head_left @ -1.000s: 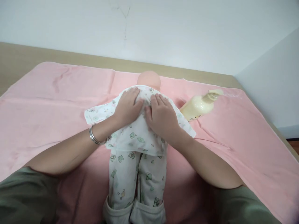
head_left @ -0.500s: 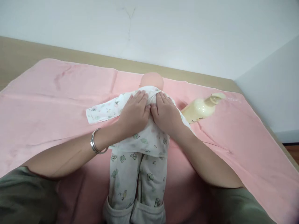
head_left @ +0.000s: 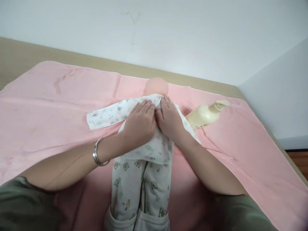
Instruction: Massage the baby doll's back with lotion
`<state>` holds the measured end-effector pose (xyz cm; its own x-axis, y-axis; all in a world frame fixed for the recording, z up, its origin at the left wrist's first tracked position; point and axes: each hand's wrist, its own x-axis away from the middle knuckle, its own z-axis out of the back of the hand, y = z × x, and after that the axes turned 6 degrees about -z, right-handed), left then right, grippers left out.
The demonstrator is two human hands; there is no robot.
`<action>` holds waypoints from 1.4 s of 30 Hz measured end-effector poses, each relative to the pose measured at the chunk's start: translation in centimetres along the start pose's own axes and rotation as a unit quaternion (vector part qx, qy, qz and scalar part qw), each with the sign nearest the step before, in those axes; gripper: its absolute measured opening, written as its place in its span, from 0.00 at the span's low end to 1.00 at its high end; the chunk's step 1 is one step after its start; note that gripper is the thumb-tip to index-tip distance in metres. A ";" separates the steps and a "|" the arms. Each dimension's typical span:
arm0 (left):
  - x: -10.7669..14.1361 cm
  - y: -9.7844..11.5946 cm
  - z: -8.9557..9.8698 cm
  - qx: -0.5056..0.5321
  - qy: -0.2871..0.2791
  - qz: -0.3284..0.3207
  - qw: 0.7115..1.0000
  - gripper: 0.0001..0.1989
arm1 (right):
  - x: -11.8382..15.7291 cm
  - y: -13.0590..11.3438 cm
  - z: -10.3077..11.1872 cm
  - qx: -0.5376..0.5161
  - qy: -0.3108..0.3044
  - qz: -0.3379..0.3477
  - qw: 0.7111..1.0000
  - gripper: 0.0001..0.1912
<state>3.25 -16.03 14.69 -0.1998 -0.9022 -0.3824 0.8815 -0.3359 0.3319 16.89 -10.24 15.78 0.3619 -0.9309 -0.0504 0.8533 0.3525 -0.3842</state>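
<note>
A baby doll [head_left: 156, 86] lies on the pink cloth with its bald head away from me and its face out of sight. It wears a white printed top [head_left: 154, 152] and matching trousers [head_left: 127, 186]. My left hand [head_left: 141, 122], below a silver bangle [head_left: 96, 152], rests flat on the upper part of the top, fingers stretched out. Beside it my right hand [head_left: 168, 118] lies flat on the same part, fingers pointing toward the head. The hands meet near the thumbs, and neither grips anything. One sleeve [head_left: 103, 116] stretches out to the left.
A cream pump bottle [head_left: 204, 116] lies on its side to the right of the doll. The pink cloth [head_left: 60, 96] covers most of the wooden surface [head_left: 96, 60]. A white wall [head_left: 72, 25] stands behind, with another at the right.
The whole view has shifted slightly, so the doll's head and top sit a little lower. My left thumb has drawn in beside my right hand. Both hands stay on the top.
</note>
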 end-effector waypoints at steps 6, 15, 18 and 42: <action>-2.6 -3.6 -0.5 0.074 -0.025 0.095 0.992 0.31 | 4.2 -2.5 -0.3 0.110 0.067 0.051 0.990 0.30; -0.7 -1.7 -0.8 0.031 0.027 0.040 0.998 0.30 | 0.6 0.1 -0.8 0.004 0.037 0.013 0.999 0.35; -0.6 -1.7 -0.9 0.042 0.032 0.037 0.998 0.29 | 0.3 0.2 -1.2 -0.009 0.036 0.007 0.999 0.36; -1.1 -3.7 -1.0 0.130 0.094 0.056 0.985 0.19 | 2.7 -1.5 0.5 -0.007 0.105 0.058 0.993 0.31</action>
<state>0.58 -13.55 13.01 -0.0036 -0.8798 -0.4753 0.7489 -0.3173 0.5818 16.80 -13.23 16.62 0.3690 -0.8844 -0.2856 0.8053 0.4577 -0.3768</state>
